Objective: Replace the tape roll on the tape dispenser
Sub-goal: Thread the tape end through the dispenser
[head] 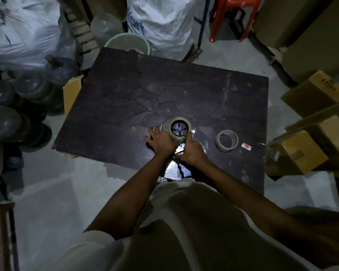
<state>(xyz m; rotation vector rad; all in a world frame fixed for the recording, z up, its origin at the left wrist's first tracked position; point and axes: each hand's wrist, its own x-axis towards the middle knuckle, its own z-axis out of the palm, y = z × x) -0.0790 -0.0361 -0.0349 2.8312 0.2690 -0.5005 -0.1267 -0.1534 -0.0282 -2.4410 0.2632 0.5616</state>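
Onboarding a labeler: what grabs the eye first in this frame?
Both hands, left hand and right hand, meet at the near edge of the dark table, working a tape roll seated on a black spoked hub. A bare core lies on the table just right of them. An orange stool stands out at the back.

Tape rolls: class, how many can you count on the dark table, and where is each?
2. One tape roll sits on the dispenser's hub between both hands; the other, a thin ring, lies flat to its right. More may be hidden elsewhere.
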